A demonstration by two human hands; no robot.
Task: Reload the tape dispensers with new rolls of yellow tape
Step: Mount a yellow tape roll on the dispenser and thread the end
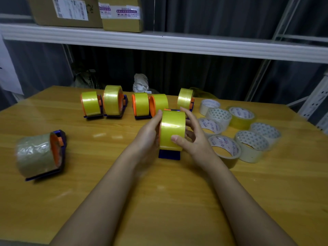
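A yellow tape roll [172,129] stands upright on a blue dispenser [169,155] at the table's middle. My left hand [148,137] holds its left side, against the orange hub. My right hand [192,137] grips the right side, thumb across the roll's front. Behind it stand several loaded blue-and-orange dispensers with yellow rolls [113,100]. One dispenser with a dull brownish roll [38,153] lies at the left.
Several loose tape rolls [248,144], white-cored and mostly pale, lie in a cluster on the right of the wooden table [159,201]. A white shelf [159,41] with cardboard boxes [67,11] runs overhead at the back. A crumpled white bundle [140,82] sits behind the table.
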